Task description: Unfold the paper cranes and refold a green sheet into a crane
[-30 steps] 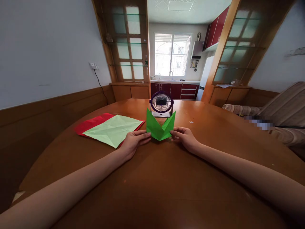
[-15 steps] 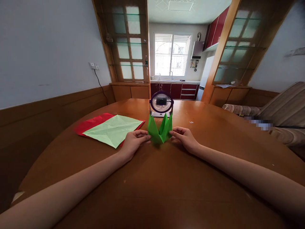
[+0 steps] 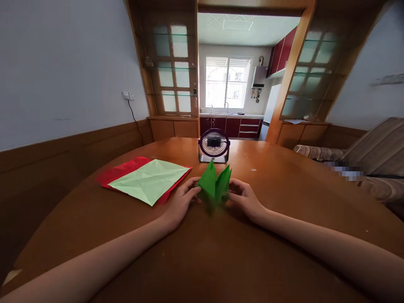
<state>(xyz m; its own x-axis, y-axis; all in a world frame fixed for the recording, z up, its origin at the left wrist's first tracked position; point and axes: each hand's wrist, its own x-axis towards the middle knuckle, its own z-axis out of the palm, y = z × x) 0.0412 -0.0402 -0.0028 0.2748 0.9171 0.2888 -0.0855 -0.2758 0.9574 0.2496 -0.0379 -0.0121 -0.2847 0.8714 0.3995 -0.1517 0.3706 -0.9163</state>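
A bright green piece of folded paper (image 3: 208, 184), with pointed tips standing up, is between my two hands above the brown table. My left hand (image 3: 186, 197) pinches its left side between thumb and fingers. On the opposite side, my right hand (image 3: 244, 196) has its thumb and fingers closed on the paper's right edge. The lower part of the green paper is blurred. To the left of my left hand lies a pale green creased sheet (image 3: 150, 179), partly covering a red sheet (image 3: 121, 171).
A small purple desk fan (image 3: 214, 143) stands on the table (image 3: 202, 261) just beyond the green paper. A striped sofa (image 3: 372, 164) is off to the right. Wooden cabinets (image 3: 173, 126) and a kitchen window (image 3: 227, 82) lie behind the table.
The green paper has changed from a spread shape with several tips to a narrower one with two visible points. Both hands sit slightly lower in view, and the camera has tilted up a little.
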